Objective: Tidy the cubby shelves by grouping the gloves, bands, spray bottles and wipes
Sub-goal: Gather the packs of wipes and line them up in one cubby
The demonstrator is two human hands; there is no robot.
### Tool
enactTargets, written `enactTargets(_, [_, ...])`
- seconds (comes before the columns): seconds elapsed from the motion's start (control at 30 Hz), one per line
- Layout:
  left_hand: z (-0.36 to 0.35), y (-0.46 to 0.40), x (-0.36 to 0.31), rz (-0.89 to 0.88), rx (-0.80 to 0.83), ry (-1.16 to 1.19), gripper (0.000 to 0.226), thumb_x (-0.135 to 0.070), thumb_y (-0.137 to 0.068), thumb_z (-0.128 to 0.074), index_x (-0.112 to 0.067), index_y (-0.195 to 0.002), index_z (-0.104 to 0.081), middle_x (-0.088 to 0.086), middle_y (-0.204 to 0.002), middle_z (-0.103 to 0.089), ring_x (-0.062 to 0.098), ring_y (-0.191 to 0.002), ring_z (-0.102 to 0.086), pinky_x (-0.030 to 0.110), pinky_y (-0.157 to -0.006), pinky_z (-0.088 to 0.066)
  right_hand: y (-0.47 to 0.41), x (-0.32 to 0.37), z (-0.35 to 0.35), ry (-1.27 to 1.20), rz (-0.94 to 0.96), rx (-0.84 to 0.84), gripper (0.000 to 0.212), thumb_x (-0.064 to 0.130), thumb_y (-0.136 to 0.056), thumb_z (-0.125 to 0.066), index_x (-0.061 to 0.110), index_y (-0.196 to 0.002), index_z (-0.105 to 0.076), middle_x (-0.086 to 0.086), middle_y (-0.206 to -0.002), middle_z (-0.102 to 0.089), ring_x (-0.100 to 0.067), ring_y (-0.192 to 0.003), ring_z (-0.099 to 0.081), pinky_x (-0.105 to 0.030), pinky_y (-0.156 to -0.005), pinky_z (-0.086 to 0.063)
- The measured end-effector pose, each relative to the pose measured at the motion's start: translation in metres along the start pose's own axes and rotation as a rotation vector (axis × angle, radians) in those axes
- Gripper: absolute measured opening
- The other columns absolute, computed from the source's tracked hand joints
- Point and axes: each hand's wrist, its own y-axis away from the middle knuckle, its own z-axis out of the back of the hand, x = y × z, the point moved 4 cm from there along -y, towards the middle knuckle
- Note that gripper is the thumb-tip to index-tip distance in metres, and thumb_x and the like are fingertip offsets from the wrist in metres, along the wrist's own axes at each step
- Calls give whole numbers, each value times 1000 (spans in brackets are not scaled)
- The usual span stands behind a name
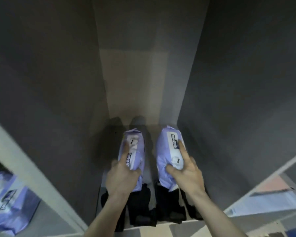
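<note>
Head view shows me reaching into a dark cubby (229,82) with a lilac wipes pack in each hand. My left hand (121,177) grips the left wipes pack (135,151): thumb curled under its near end, forefinger laid straight along the top. My right hand (188,170) grips the right wipes pack (167,151) the same way, thumb pressed into the near end and fingers spread over the label. Under my wrists, nearer me than my fingertips, lie black gloves (140,207) on the cubby floor. Whether the packs rest on the floor or hang above it, I cannot tell. As I judge it, wipes belong together, and another wipes pack (9,199) sits in the cubby off beyond my left forearm. To do this well I would keep both grips firm, since the soft wrappers sag, and draw the packs back over the gloves without dragging those along.
</note>
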Motion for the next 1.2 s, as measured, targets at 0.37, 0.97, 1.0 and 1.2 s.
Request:
enactTargets(0.37, [52, 126, 24, -82, -67, -65, 87, -46, -80, -59, -58, -143, 0, 3, -112, -47, 29, -93, -61, 31, -73, -44, 133, 8, 15, 50, -6, 41, 86, 41, -80, -65, 67, -139, -9, 2, -122, -51, -23, -99, -54, -31, -77, -36])
enactTargets(0.97, [136, 228, 212, 77, -136, -114, 95, -46, -75, -61, -58, -143, 3, -2, -110, -48, 28, -97, -62, 30, -69, -44, 304, 45, -100, 54, 98, 312, 84, 43, -76, -67, 73, -133, -13, 10, -112, -48, -16, -87, -54, -30, -76, -45])
enactTargets(1.0, [149, 224, 225, 78, -148, -114, 93, -48, -75, -61, -58, -143, 2, -2, -108, -49, 28, -98, -62, 30, -69, -43, 311, 55, -116, 55, 96, 324, 84, 42, -76, -67, 73, -132, -12, 9, -109, -47, -15, -86, -53, -29, -74, -43])
enactTargets(1.2, [225, 196, 295, 72, -200, -119, 93, -48, -75, -61, -59, -142, 3, -2, -101, -47, 27, -93, -63, 29, -63, -42, 335, 111, -192, -20, 98, 343, 83, 44, -76, -68, 72, -133, -15, 14, -107, -52, -11, -92, -58, -25, -73, -42])
